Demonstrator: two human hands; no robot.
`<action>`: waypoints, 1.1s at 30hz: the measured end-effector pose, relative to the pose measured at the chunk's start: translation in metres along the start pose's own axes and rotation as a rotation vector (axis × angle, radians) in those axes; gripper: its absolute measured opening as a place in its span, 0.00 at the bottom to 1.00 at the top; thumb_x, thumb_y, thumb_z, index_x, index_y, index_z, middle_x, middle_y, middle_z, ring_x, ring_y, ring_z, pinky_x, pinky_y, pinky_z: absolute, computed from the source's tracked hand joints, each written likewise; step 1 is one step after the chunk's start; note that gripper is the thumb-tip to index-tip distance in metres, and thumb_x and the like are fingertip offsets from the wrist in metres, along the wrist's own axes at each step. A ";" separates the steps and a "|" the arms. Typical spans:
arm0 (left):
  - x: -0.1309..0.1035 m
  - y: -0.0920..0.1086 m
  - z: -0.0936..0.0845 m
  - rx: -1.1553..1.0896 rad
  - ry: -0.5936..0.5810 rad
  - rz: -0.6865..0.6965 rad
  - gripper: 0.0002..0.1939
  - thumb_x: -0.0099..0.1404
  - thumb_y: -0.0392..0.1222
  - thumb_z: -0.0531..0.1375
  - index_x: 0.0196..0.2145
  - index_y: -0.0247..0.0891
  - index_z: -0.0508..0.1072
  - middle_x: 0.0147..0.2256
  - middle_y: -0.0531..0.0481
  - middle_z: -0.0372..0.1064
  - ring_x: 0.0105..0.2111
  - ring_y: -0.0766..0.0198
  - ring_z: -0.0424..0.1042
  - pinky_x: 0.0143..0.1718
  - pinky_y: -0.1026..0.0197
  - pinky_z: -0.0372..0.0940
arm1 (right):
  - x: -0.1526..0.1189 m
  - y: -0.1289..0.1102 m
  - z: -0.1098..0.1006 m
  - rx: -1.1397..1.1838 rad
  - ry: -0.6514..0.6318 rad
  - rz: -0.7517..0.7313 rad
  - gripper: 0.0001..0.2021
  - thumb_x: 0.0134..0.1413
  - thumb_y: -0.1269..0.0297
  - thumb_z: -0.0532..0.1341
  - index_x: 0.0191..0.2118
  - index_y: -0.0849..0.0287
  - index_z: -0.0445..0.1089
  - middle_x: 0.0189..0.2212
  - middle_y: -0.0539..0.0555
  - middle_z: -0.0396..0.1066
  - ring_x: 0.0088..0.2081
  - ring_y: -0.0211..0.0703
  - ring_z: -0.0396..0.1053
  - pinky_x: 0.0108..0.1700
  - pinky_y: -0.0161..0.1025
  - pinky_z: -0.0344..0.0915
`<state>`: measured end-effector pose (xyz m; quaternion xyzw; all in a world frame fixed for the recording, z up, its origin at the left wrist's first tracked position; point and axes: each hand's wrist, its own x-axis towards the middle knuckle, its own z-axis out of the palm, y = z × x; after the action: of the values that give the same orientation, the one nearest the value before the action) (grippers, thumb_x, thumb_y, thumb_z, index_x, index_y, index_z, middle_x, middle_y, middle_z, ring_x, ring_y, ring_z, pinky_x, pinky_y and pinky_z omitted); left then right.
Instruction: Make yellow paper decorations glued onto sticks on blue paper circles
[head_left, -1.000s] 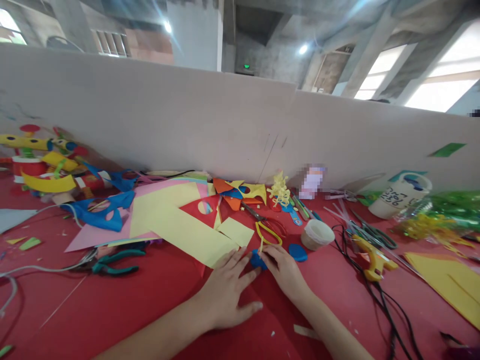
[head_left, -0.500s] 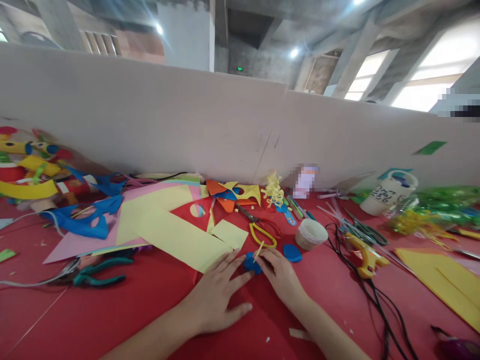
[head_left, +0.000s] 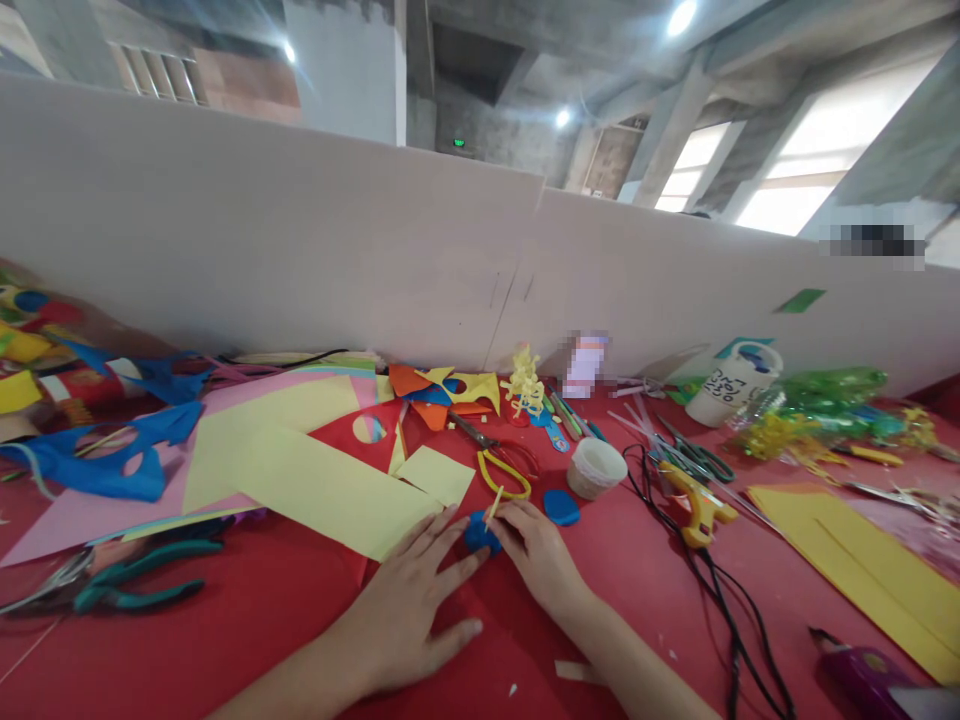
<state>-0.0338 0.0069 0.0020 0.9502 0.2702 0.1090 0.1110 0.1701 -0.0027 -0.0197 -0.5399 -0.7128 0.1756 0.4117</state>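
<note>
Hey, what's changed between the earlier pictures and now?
The view has swung right, so things sit further left in the picture. The stick in the right hand leans further right. No hold was visibly taken or released; the left hand stays by the blue lump; the cup hasn't moved.

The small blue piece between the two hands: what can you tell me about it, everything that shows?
The blue piece is small and roughly rounded; its material cannot be told for sure. It lies low over the red table, partly hidden. The left hand reaches its left side, and the right hand pinches a thin, pale stick that overlaps it in view; whether stick and piece touch is unclear.
</note>
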 end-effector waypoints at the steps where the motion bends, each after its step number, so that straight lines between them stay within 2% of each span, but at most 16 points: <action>1: 0.000 0.000 0.000 0.000 0.010 0.003 0.29 0.62 0.58 0.50 0.59 0.50 0.54 0.61 0.47 0.48 0.60 0.47 0.46 0.56 0.43 0.52 | 0.000 0.000 0.000 0.000 -0.003 0.000 0.08 0.57 0.67 0.54 0.30 0.57 0.69 0.31 0.54 0.72 0.34 0.43 0.69 0.38 0.38 0.66; 8: -0.001 -0.004 0.004 0.040 0.031 0.018 0.29 0.62 0.58 0.50 0.59 0.51 0.53 0.61 0.48 0.49 0.60 0.47 0.47 0.55 0.43 0.53 | 0.001 -0.005 -0.002 -0.001 -0.011 0.018 0.08 0.57 0.68 0.54 0.31 0.58 0.70 0.32 0.54 0.71 0.35 0.42 0.68 0.39 0.37 0.66; 13: 0.011 0.000 0.004 0.021 0.086 0.011 0.27 0.61 0.59 0.50 0.54 0.46 0.63 0.60 0.45 0.51 0.60 0.46 0.47 0.56 0.43 0.52 | 0.001 -0.004 -0.002 -0.023 0.002 -0.008 0.08 0.58 0.67 0.54 0.31 0.57 0.70 0.31 0.54 0.71 0.35 0.42 0.67 0.39 0.38 0.66; 16: 0.018 0.003 0.005 0.010 0.068 -0.009 0.26 0.60 0.59 0.50 0.51 0.43 0.66 0.58 0.43 0.54 0.59 0.47 0.50 0.56 0.43 0.52 | 0.001 -0.001 -0.002 -0.046 0.021 -0.026 0.09 0.57 0.66 0.54 0.30 0.57 0.70 0.30 0.54 0.69 0.34 0.42 0.67 0.39 0.39 0.66; 19: 0.019 0.005 0.006 -0.002 0.053 0.004 0.27 0.60 0.58 0.51 0.54 0.45 0.63 0.59 0.44 0.53 0.58 0.48 0.51 0.56 0.43 0.51 | 0.001 0.000 -0.003 -0.072 0.017 -0.026 0.09 0.57 0.66 0.54 0.30 0.58 0.70 0.30 0.54 0.69 0.35 0.43 0.66 0.39 0.40 0.65; 23: 0.016 0.004 0.007 -0.013 0.029 0.007 0.28 0.61 0.59 0.50 0.57 0.49 0.57 0.60 0.45 0.50 0.59 0.47 0.48 0.57 0.42 0.50 | 0.001 0.001 -0.004 -0.066 0.006 -0.028 0.09 0.57 0.66 0.54 0.30 0.58 0.70 0.30 0.54 0.68 0.35 0.43 0.66 0.39 0.40 0.65; 33: 0.017 0.004 0.007 -0.002 0.020 0.004 0.28 0.61 0.60 0.48 0.56 0.49 0.59 0.60 0.45 0.50 0.60 0.47 0.47 0.57 0.42 0.49 | -0.001 0.000 -0.005 -0.028 -0.007 -0.002 0.05 0.56 0.66 0.56 0.33 0.58 0.69 0.33 0.54 0.70 0.38 0.43 0.67 0.42 0.40 0.65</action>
<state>-0.0157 0.0113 -0.0007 0.9494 0.2695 0.1191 0.1089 0.1743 -0.0050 -0.0172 -0.5443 -0.7173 0.1670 0.4017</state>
